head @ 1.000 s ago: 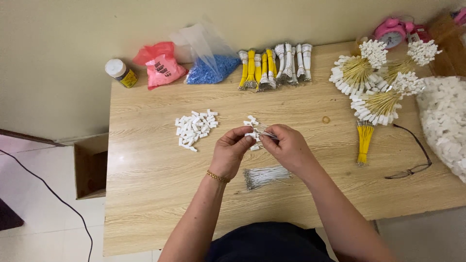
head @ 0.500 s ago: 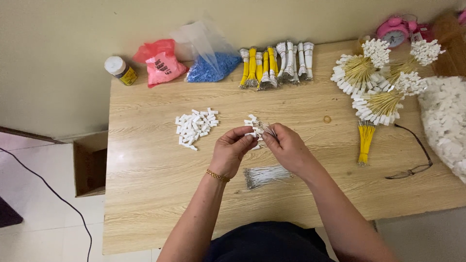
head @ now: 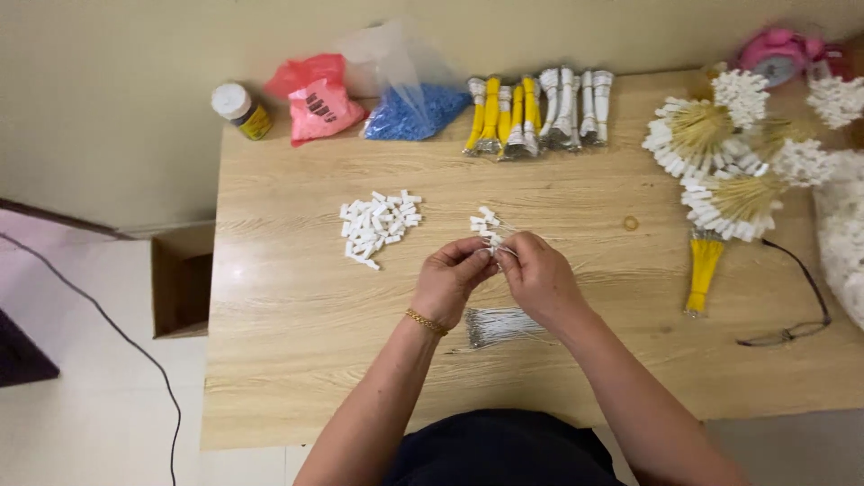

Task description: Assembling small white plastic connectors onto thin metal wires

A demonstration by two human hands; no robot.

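Observation:
My left hand (head: 450, 281) and my right hand (head: 540, 279) meet over the middle of the wooden table (head: 297, 360), pinching a small bunch of thin wires tipped with white pieces (head: 489, 229). The fingertips of both hands touch at the bunch. A pile of small white plastic pieces (head: 378, 225) lies to the left of the hands. A bundle of thin grey wires (head: 499, 325) lies on the table just below my hands. A gold bracelet sits on my left wrist.
Along the back edge stand a small bottle (head: 238, 110), a red bag (head: 317, 97), a clear bag of blue bits (head: 409, 108) and yellow and white bundles (head: 535, 112). Fanned white-tipped bunches (head: 720, 171) and eyeglasses (head: 792, 315) lie at the right. A cardboard box (head: 180, 279) sits on the floor.
Both hands stay together at the same place; the fingers have shifted slightly on the small white-tipped bunch.

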